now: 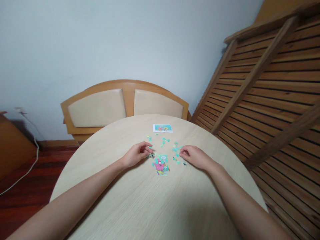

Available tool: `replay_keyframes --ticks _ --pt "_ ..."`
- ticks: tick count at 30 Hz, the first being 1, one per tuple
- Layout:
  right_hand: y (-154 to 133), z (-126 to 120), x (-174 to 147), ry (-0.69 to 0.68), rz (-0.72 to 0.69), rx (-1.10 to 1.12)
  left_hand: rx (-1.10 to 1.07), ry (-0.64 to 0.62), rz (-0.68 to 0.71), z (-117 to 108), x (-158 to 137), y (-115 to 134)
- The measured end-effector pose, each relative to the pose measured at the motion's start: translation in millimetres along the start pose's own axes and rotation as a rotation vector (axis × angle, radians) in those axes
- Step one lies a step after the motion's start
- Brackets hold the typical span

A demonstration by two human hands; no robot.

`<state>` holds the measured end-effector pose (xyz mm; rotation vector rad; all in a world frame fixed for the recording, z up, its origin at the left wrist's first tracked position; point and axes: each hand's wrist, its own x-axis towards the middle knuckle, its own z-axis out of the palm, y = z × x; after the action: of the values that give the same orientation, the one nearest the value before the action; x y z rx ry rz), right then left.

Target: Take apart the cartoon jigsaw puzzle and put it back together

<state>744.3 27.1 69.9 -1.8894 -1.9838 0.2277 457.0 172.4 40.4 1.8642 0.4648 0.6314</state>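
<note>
A partly joined jigsaw puzzle with a pink cartoon figure lies on the table in front of me. My left hand is just left of it, its fingers apart and lightly curved, close beside a few dark and pale puzzle pieces. To the right of the puzzle, my right hand has thumb and fingertips pressed together near the tabletop. What they pinch, if anything, is too small to make out. Loose teal puzzle pieces lie beside those fingertips, and more pieces are scattered farther back.
A reference picture card lies beyond the pieces on the round wooden table. Behind the table stands a padded wooden bench. A slatted wooden panel leans at the right, and a white cable hangs at the left.
</note>
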Motion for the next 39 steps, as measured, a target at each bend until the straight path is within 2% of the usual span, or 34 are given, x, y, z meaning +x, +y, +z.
replay_keyframes --ticks 5,9,12,17,19,22,24,28,33,39 --pt "-37.7 6.9 0.3 -0.002 -0.078 0.135 -0.026 0.008 0.013 13.7 -2.2 5.3" --pt "-69.9 18.0 -0.7 -0.033 -0.133 0.342 -0.074 0.008 0.031 27.4 -5.5 11.8" --pt "-81.3 24.1 -1.2 -0.067 -0.155 0.492 -0.131 -0.002 0.026 36.3 -7.4 16.6" --pt "-75.7 20.9 -1.6 -0.102 -0.152 0.508 -0.106 0.026 0.014 39.0 -5.3 15.7" --pt "-67.7 16.3 -2.3 -0.122 -0.137 0.432 0.032 0.085 0.048 30.0 -3.3 11.7" --pt "-54.2 9.9 -3.6 -0.161 -0.121 0.335 0.420 0.153 0.102 6.6 -1.7 4.6" --pt "-47.2 7.0 -4.5 -0.195 -0.111 0.315 0.586 0.139 0.063 -9.5 -1.8 0.8" --pt "-42.0 1.9 -6.4 -0.249 -0.059 0.322 0.702 0.062 0.020 -26.0 -2.9 -3.5" --pt "-42.8 -3.6 -9.1 -0.335 0.030 0.357 0.830 0.005 0.124 -20.3 -5.3 -3.0" --pt "-42.1 -3.7 -8.9 -0.384 0.029 0.308 0.894 -0.051 0.304 -5.8 -7.5 2.0"
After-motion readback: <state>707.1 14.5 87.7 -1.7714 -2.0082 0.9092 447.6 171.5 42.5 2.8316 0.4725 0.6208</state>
